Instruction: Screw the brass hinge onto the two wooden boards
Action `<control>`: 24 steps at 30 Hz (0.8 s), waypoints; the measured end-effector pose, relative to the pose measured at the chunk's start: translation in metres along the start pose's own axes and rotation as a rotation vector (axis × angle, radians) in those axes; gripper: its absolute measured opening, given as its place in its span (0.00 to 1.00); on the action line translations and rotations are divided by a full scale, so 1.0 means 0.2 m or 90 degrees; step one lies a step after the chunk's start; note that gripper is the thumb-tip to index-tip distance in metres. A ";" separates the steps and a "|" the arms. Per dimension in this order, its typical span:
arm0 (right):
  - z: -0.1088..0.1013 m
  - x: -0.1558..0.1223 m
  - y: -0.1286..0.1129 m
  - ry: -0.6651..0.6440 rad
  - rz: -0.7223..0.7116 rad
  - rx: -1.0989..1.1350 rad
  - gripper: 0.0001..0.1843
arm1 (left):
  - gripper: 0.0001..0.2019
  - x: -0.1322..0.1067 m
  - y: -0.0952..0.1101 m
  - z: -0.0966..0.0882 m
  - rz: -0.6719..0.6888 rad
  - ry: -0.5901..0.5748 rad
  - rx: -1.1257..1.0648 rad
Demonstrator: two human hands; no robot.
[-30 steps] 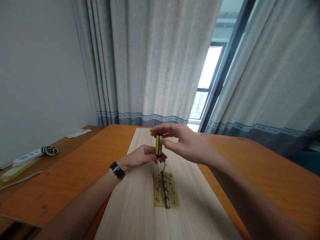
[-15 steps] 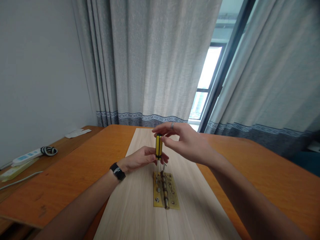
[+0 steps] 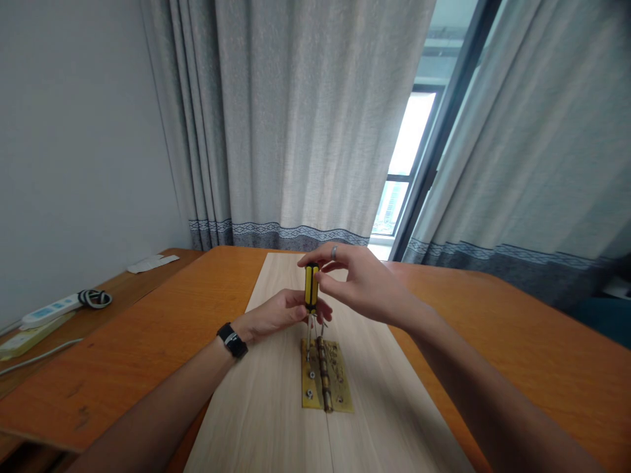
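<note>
Just above the brass hinge [image 3: 326, 374] — yellow-handled screwdriver [image 3: 311, 287] upright, clamped by left grip [image 3: 276, 315] and right grip [image 3: 362, 282].

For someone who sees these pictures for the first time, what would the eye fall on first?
The eye goes first to the yellow and black screwdriver, upright near the middle, its handle pinched by the right hand, with the left hand close to its lower end. Just below lies a brass hinge on a pale wooden board, which rests on an orange table.
</note>
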State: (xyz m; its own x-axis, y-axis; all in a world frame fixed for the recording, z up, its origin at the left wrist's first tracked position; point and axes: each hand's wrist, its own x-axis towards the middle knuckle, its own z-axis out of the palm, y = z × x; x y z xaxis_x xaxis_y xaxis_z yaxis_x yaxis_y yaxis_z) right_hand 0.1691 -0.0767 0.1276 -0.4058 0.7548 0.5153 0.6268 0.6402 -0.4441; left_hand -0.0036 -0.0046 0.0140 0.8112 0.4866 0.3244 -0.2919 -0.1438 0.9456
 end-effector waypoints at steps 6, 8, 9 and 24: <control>0.00 0.00 -0.01 -0.003 0.020 0.004 0.16 | 0.20 -0.01 0.00 -0.01 -0.024 -0.009 -0.055; 0.01 0.00 0.00 0.008 0.018 0.002 0.17 | 0.19 -0.01 0.00 -0.01 -0.025 -0.016 -0.061; 0.02 0.00 0.00 0.014 0.024 -0.005 0.21 | 0.18 -0.01 0.00 -0.02 -0.020 -0.016 -0.052; 0.00 -0.01 0.01 -0.035 0.001 0.081 0.28 | 0.16 -0.02 0.01 -0.04 -0.082 -0.008 0.032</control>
State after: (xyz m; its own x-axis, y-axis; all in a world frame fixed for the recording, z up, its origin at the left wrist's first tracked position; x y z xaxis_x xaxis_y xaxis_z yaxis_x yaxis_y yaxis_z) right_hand 0.1708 -0.0767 0.1264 -0.4428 0.7607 0.4745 0.5393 0.6488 -0.5369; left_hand -0.0104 -0.0002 0.0143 0.8468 0.4925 0.2008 -0.1599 -0.1244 0.9793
